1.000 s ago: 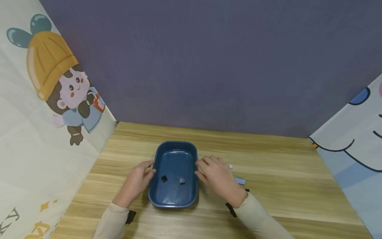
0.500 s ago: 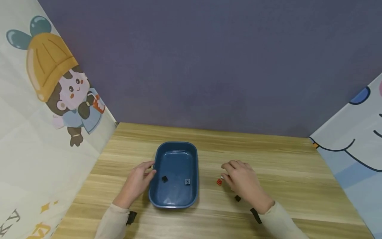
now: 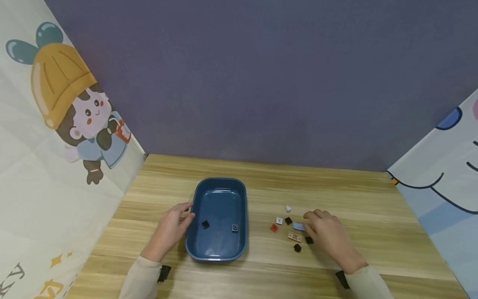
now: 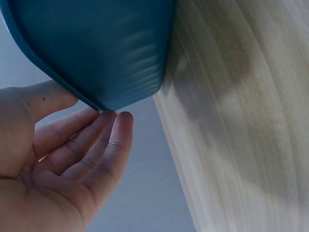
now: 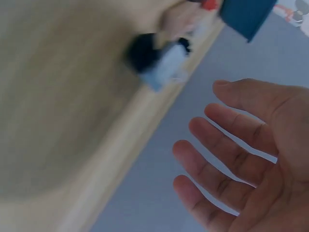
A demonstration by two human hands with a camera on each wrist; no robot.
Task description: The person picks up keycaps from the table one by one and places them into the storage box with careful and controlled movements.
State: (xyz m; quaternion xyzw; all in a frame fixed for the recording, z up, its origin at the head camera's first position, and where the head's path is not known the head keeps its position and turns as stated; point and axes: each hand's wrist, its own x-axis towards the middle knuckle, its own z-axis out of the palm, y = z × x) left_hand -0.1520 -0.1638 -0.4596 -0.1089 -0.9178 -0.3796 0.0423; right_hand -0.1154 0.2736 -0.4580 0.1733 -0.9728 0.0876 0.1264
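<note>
In the lower middle of the head view, the tray (image 3: pixel 220 207) is being touched at its left rim by the loose fingers of the left hand (image 3: pixel 168 230), nothing being gripped. Inside, a black brick (image 3: pixel 206 224) and a grey brick (image 3: pixel 235 228) are being contained. At the lower right, a red brick (image 3: pixel 274 227), a tan brick (image 3: pixel 294 236) and a blue brick (image 3: pixel 298 226) are being supported by the table (image 3: pixel 366 216); just beside the blue one, the right hand (image 3: pixel 330 236) is being held unclosed, with no brick in it.
</note>
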